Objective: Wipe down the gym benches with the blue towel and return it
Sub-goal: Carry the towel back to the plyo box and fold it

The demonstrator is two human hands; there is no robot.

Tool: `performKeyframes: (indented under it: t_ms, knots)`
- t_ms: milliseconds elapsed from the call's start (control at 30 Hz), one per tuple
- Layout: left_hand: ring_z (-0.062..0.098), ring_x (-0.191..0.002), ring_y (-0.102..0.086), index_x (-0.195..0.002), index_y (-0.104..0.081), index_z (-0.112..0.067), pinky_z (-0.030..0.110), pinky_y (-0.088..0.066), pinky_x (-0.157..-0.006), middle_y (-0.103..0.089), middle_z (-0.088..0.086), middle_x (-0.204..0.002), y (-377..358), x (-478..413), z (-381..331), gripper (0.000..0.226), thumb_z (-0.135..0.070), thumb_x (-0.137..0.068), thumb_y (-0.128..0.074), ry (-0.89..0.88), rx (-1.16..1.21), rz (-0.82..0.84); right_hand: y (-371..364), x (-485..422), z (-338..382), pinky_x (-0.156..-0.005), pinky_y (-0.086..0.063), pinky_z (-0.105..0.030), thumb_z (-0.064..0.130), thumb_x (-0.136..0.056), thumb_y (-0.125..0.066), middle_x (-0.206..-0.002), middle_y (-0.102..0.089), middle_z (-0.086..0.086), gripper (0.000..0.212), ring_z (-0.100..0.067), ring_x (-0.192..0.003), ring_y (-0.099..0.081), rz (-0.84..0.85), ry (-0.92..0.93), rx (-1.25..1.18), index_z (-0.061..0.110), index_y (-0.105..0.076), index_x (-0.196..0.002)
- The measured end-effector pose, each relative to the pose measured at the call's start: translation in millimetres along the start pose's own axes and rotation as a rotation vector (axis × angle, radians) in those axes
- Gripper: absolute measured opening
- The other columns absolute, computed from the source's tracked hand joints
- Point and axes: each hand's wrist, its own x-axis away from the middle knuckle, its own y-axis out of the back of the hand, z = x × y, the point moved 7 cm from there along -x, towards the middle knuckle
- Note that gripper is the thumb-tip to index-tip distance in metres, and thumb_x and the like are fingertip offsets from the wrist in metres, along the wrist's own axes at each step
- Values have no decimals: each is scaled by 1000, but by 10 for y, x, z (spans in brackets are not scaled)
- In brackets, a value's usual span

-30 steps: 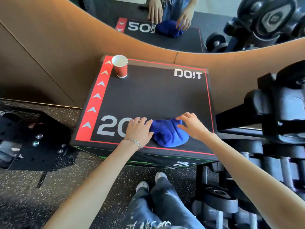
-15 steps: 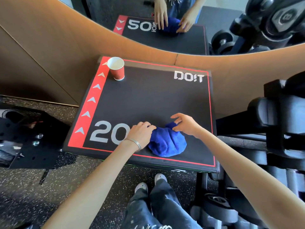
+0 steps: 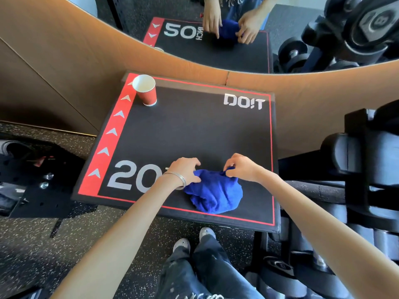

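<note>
A crumpled blue towel [image 3: 214,194] lies near the front edge of a black padded box [image 3: 194,130] with a red border and a large "20" on top. My left hand [image 3: 185,171], with bangles at the wrist, grips the towel's left edge with curled fingers. My right hand [image 3: 241,168] pinches the towel's upper right corner. Both hands sit at the far side of the bunched cloth.
A red paper cup [image 3: 146,90] stands upright at the box's far left corner. A curved wooden wall with a mirror [image 3: 216,29] runs behind. A dumbbell rack [image 3: 367,180] stands close on the right. Black equipment [image 3: 32,180] lies on the speckled floor at left.
Both hands went from resting flat beside the towel to curling their fingers onto its edges. The towel has bunched a little toward the front edge.
</note>
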Motion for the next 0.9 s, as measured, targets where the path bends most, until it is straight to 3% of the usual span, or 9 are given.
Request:
performKeyframes:
  t_ms: [67,167,233,333,467,533,667,767,900]
  knots:
    - [23,-104,-59,-117,-61,-20,32,-47,-89,-66,2,-112,49,5,-53,36,-21,-81,-65,-40,8,-44,44,-33,49,-79,-40,-23,8,-79,-60,-95,-49,4,16,-17,-95,-49,24,40,-41,7,-66,-93]
    - [22,-102,-58,-110,-64,-19,29,-43,-84,-64,2,-109,108,26,-154,28,-18,-82,-64,-99,61,-96,75,-55,196,-94,-38,-24,7,-79,-62,-126,-47,5,45,-11,-114,-42,118,145,-25,19,-57,-122]
    - [22,-101,-57,-109,-65,-21,29,-43,-85,-62,2,-108,156,46,-223,26,-17,-83,-64,-134,114,-125,44,-54,260,-98,-39,-26,13,-80,-65,-132,-47,12,54,-6,-118,-41,240,166,1,26,-50,-130]
    - [21,-99,-56,-105,-65,-24,34,-45,-87,-57,-4,-100,245,74,-297,22,-17,-85,-62,-164,148,-169,57,-56,295,-90,-45,-29,25,-79,-71,-117,-59,12,44,-12,-105,-55,304,184,62,25,-55,-120]
    - [20,-96,-57,-102,-65,-27,35,-46,-85,-57,-6,-100,426,139,-342,22,-14,-86,-59,-178,177,-268,233,-78,321,-73,-45,-30,35,-73,-76,-97,-62,3,32,-18,-86,-55,210,199,149,21,-59,-96]
    - [21,-97,-57,-102,-64,-27,38,-46,-86,-59,-4,-105,497,168,-336,22,-14,-86,-59,-168,180,-303,320,-62,362,-61,-42,-25,35,-70,-78,-83,-58,10,30,-14,-76,-54,222,202,179,27,-55,-87]
    - [24,-101,-55,-108,-64,-22,41,-45,-89,-57,2,-107,569,148,-277,22,-16,-87,-59,-135,139,-313,488,-59,459,-58,-38,-20,24,-73,-76,-94,-60,8,33,-12,-77,-52,194,219,250,20,-59,-101]
    - [26,-100,-56,-113,-65,-15,34,-44,-89,-59,7,-106,700,77,-292,31,-15,-81,-67,-160,75,-256,658,-91,541,-66,-42,-27,13,-74,-70,-102,-64,2,34,-15,-81,-51,90,244,303,15,-61,-107]
    - [29,-94,-61,-106,-68,-14,32,-48,-82,-69,7,-100,977,-24,-325,27,-14,-79,-66,-160,3,-268,903,-183,636,-64,-43,-31,10,-71,-64,-91,-61,-2,36,-23,-86,-53,-65,191,439,17,-62,-106]
